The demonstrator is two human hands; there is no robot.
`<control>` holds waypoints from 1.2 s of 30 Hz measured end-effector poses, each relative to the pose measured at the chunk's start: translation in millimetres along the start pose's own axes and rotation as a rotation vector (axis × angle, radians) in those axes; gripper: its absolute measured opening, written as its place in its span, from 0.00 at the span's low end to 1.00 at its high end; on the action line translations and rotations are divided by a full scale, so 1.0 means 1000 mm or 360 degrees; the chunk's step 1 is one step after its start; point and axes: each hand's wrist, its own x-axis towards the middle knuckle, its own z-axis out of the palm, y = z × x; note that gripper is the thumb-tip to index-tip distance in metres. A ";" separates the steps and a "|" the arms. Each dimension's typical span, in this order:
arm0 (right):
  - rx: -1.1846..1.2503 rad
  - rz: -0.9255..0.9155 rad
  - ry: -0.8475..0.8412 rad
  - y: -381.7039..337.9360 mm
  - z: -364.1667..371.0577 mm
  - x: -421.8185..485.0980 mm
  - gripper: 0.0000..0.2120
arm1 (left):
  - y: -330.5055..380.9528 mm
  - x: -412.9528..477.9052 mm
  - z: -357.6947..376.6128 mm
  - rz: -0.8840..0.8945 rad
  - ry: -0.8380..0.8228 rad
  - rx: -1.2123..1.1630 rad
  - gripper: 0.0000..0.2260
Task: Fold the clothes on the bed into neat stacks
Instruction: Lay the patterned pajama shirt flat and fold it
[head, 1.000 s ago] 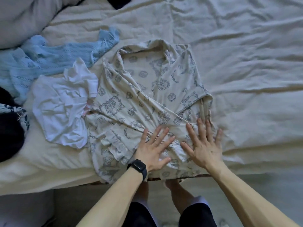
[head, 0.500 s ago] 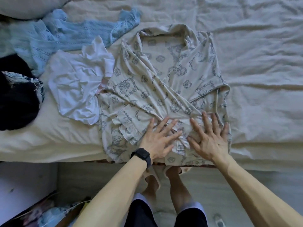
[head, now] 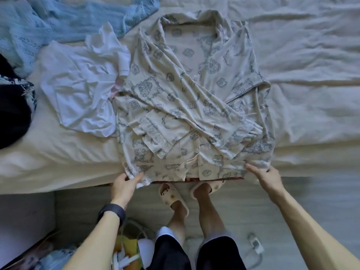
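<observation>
- Left hand [head: 124, 184] and right hand [head: 266, 176] are now off the shirt's [head: 194, 94] middle, each pinching a hem corner.
- Shirt lies on the bed [head: 311, 75], hem at its edge.
- Cloth is probably light and limp; corners give the best hold.

Black wristband [head: 112, 211] on left wrist; dark shorts [head: 194, 252]; cream slippers [head: 174, 195].

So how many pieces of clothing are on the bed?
4: printed shirt at the near edge, white top beside it, blue knit behind, dark garment far left. More may be hidden.
</observation>
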 end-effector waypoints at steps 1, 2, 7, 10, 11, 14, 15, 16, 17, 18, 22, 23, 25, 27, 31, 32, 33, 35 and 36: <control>0.0025 0.0019 -0.0052 0.000 0.002 0.000 0.12 | -0.001 0.004 -0.004 0.0028 -0.0060 -0.0011 0.13; 0.0096 0.0050 -0.0082 0.000 0.004 -0.001 0.12 | -0.002 0.007 -0.008 0.0051 -0.0112 -0.0049 0.13; 0.0600 0.0216 -0.0110 0.005 0.008 -0.022 0.14 | -0.006 -0.011 -0.016 0.0192 -0.0252 -0.0435 0.11; 0.0672 0.0126 -0.0034 0.016 0.003 -0.041 0.13 | -0.012 -0.033 -0.025 0.0446 -0.0151 -0.0429 0.20; 0.0647 0.0088 0.0008 0.019 0.000 -0.048 0.11 | -0.015 -0.040 -0.026 0.0532 -0.0085 -0.0357 0.23; 0.0519 0.0075 0.0140 0.026 -0.004 -0.060 0.04 | -0.028 -0.056 -0.027 0.0542 0.0194 0.0061 0.22; 0.0511 0.0078 0.0176 0.028 -0.004 -0.061 0.03 | -0.032 -0.058 -0.026 0.0551 0.0223 0.0135 0.20; 0.0481 0.0070 0.0199 0.029 -0.002 -0.058 0.03 | -0.033 -0.058 -0.024 0.0568 0.0232 0.0177 0.18; 0.0421 0.0055 0.0212 0.030 0.000 -0.054 0.04 | -0.034 -0.055 -0.022 0.0564 0.0242 0.0195 0.18; 0.0372 0.0035 0.0222 0.030 0.003 -0.050 0.05 | -0.034 -0.051 -0.020 0.0540 0.0254 0.0206 0.17; 0.0541 -0.0019 0.0179 0.023 0.007 -0.047 0.08 | -0.036 -0.048 -0.015 0.0473 0.0325 -0.0014 0.13; 0.0598 -0.0015 0.0158 0.024 0.003 -0.054 0.08 | -0.039 -0.055 -0.015 0.0451 0.0322 -0.0128 0.12; 0.0771 0.0000 0.0110 0.028 -0.011 -0.072 0.08 | -0.048 -0.074 -0.020 0.0375 0.0288 -0.0470 0.08; 0.0931 -0.0001 0.0085 0.025 -0.028 -0.094 0.07 | -0.053 -0.096 -0.028 0.0266 0.0256 -0.0786 0.06; 0.1004 -0.0121 0.0106 0.001 -0.058 -0.134 0.08 | -0.046 -0.134 -0.046 0.0244 0.0175 -0.0916 0.20; 0.0986 -0.0151 0.0104 -0.003 -0.065 -0.143 0.08 | -0.043 -0.143 -0.049 0.0251 0.0184 -0.0937 0.22; 0.0964 -0.0177 0.0103 -0.007 -0.071 -0.151 0.09 | -0.040 -0.153 -0.051 0.0259 0.0192 -0.0961 0.23; 0.0924 -0.0207 0.0101 -0.010 -0.082 -0.166 0.11 | -0.037 -0.172 -0.054 0.0289 0.0219 -0.0972 0.19; 0.0917 -0.0218 0.0095 -0.011 -0.086 -0.174 0.11 | -0.038 -0.180 -0.054 0.0307 0.0239 -0.0961 0.15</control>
